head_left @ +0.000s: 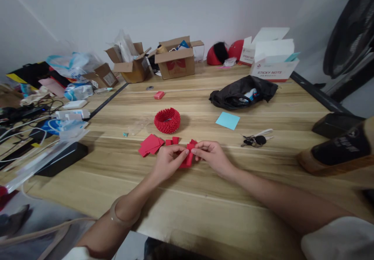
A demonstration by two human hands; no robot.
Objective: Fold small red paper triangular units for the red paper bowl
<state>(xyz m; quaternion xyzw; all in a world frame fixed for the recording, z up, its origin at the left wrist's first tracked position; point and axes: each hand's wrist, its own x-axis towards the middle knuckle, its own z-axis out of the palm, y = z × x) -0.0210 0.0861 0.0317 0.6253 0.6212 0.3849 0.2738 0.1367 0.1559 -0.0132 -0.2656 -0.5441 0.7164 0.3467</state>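
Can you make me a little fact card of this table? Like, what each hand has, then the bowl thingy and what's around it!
Left hand: pinching folded red paper
Right hand: fingers at the same folded red paper
Bowl thingy: red, round, spiky, open on top
Flat red sheets: overlapping, nearer the hands than the bowl thingy
Blue sheet: flat, to the right of the bowl thingy
Black bag: beyond the blue sheet
White box: open, says STICKY NOTE

The fan (pixel 350 30) at far right is cut off (blades blurred); the black bag's contents (pixel 250 95) are partly hidden.
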